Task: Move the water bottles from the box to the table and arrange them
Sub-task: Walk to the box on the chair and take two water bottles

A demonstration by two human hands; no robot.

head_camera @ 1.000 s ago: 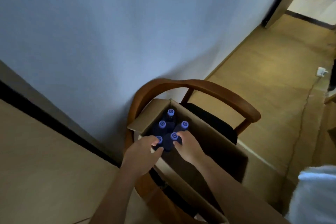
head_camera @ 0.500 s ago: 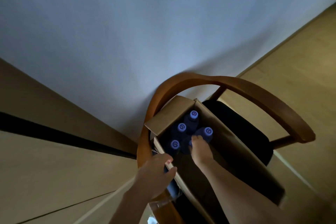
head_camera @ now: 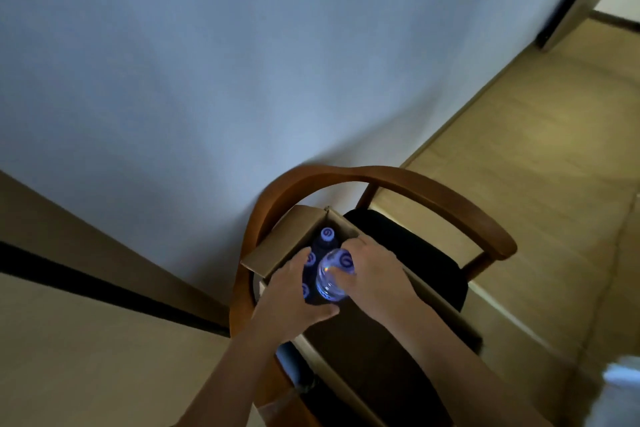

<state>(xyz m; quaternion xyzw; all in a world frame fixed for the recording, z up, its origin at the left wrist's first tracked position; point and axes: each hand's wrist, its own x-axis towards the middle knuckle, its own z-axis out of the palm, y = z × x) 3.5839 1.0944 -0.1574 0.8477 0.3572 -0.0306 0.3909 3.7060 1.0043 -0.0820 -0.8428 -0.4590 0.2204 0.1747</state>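
- Cardboard is forming an open box [head_camera: 341, 229] that is sitting on the black seat [head_camera: 408, 253] of a wooden armchair [head_camera: 433, 191], with its near-left flap [head_camera: 277, 246] folded outward toward the wall [head_camera: 242, 62].
- Water bottles with blue caps are standing upright in the far-left corner of the box; one far bottle [head_camera: 327, 235] is showing its cap fully, and two more caps [head_camera: 310, 258] are peeking out beside the left hand.
- One clear bottle [head_camera: 332, 279] is sitting higher than the others, its cap and shoulder catching the light, and it is tilting slightly toward the right hand.
- Dark space is filling the nearer part of the box interior, where nothing can be made out.
- Coming in from the lower left, the left hand [head_camera: 294, 295] is hovering over the box's left edge with its fingers curving loosely toward the bottles and its thumb stretching out below the raised bottle; whether it is actually gripping anything cannot be told.
- Reaching in from the lower right, the right hand [head_camera: 375, 276] is curling its fingers [head_camera: 334, 274] around the raised bottle's neck and shoulder, holding it just above its neighbours.
- Both bare forearms are angling up from the bottom edge and converging over the box's far-left corner.
- Tan flooring [head_camera: 519, 149] is stretching off to the right of the chair, and a pale wooden surface [head_camera: 86, 340] with a dark stripe is lying at the lower left.
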